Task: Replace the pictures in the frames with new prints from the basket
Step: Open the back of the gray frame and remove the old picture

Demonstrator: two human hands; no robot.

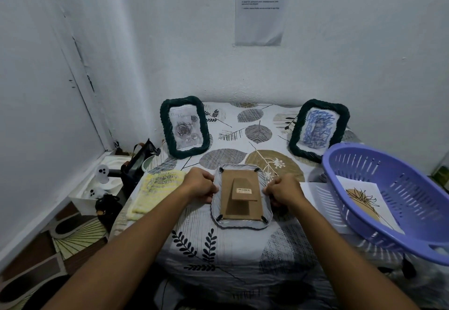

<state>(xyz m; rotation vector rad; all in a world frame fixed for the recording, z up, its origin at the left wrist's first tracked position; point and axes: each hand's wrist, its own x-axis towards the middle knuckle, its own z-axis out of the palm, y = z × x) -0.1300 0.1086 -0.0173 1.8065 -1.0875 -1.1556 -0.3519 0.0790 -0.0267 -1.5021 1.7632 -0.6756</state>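
A white ribbed frame lies face down in the middle of the table, its brown cardboard back and folded stand facing up. My left hand grips the frame's left edge and my right hand grips its right edge. Two dark green woven frames stand upright at the back: the left frame shows a grey rose picture, the right frame a blue scribble. A purple basket at the right holds a print of a tan circle with a black plant.
The table has a leaf-patterned cloth. A yellow knitted cloth lies left of the frame. A white sheet lies beside the basket. On the floor at left stand a white box and dark objects. Walls close in behind and left.
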